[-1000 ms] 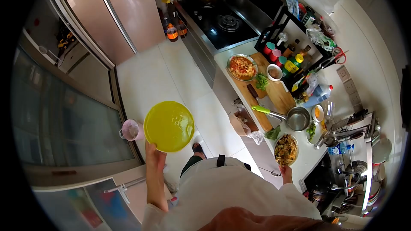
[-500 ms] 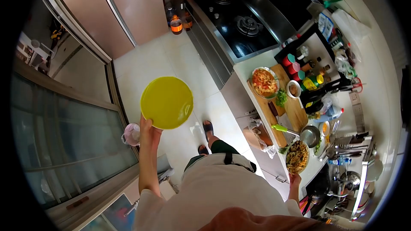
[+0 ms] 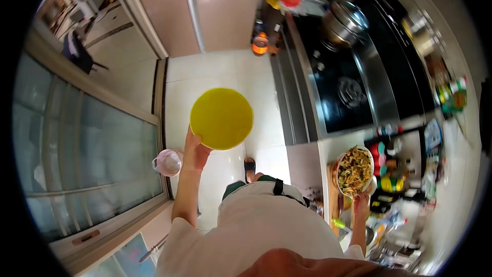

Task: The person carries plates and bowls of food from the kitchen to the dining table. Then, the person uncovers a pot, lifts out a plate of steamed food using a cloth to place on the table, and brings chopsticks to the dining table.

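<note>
My left hand [image 3: 198,150] grips the near-left edge of a round yellow plate [image 3: 222,119], held out above the floor. Its thumb lies on the rim, and the fingers underneath are mostly hidden. On the right, my right hand [image 3: 361,206] is closed on the near rim of a plate of stir-fried food [image 3: 354,172], with mixed brown and pale strips in it. That plate is over the counter and blocks most of the cutting board [image 3: 333,200]. A pan with a green handle [image 3: 339,223] is close by my right forearm, blurred.
Past the counter are the black gas stove [image 3: 338,97] and a lidded steel pot [image 3: 346,23]. Bottles and jars [image 3: 392,182] line the wall side. A pink bin [image 3: 168,162] stands by the sliding glass door [image 3: 92,149]. An orange-labelled bottle [image 3: 260,44] is on the floor.
The view has turned and moved towards the stove. My right hand has carried the plate of food forward along the counter, over the cutting board. My left hand still holds the yellow plate.
</note>
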The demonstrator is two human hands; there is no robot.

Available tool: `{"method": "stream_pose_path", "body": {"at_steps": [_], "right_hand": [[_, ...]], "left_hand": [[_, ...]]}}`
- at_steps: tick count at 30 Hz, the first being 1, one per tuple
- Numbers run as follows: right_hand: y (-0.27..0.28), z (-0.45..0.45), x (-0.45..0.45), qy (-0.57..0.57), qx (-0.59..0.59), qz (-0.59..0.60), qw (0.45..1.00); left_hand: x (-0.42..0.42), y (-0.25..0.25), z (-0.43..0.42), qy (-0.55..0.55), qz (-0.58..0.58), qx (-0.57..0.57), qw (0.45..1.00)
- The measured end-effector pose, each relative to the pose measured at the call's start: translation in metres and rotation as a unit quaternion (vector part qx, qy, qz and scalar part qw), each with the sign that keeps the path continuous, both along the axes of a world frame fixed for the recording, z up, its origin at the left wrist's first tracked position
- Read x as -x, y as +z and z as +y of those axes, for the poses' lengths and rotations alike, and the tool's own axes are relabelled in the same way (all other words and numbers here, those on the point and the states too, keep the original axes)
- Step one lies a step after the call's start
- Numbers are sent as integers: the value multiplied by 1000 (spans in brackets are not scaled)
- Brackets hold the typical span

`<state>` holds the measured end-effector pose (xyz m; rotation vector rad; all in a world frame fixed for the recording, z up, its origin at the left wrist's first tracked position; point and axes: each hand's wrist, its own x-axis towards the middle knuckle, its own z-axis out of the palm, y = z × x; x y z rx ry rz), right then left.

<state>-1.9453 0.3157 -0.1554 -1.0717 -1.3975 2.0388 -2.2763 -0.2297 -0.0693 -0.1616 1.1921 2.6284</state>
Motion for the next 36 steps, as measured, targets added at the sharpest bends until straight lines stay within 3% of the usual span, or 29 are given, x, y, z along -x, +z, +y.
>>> {"method": "stream_pose_path", "body": {"at_steps": [1,4,5,6,9,11,13,17,18,21,22,25,29,30,36], "right_hand": [[-4,11,39,47,0,55,997],[-5,-4,176,161,4,38,986],[-31,8,214,246,12,96,964],[-18,-16,264,270,13,39,962],[-53,-26,385,337,54,41,939],[-25,-98,468,323,38,-1,945],[-46,-121,535,387,73,55,918],[-67,-202,658,431,73,39,898],[-57,-221,686,465,105,40,878],[-50,-292,761,490,54,4,870],[-47,-310,788,548,104,26,830],[-10,-399,853,571,40,-43,819],[-32,-491,950,645,19,-67,761],[-53,-503,983,691,16,-57,721],[-55,-683,1116,774,-10,-58,631]], "left_hand": [[15,10,-3,12,10,2,1000],[52,10,-16,55,17,10,998],[64,11,-18,72,15,13,997],[77,10,-24,89,15,14,996],[121,14,-44,119,18,19,993],[153,15,-66,144,25,30,989],[181,12,-91,165,24,38,985],[248,9,-147,203,27,36,978],[261,9,-157,214,22,31,976],[306,13,-198,256,17,36,966],[321,14,-213,270,15,38,962],[359,16,-256,314,12,43,948],[408,5,-321,374,31,22,927],[421,3,-336,389,39,18,920],[490,-1,-434,470,67,17,880]]}}
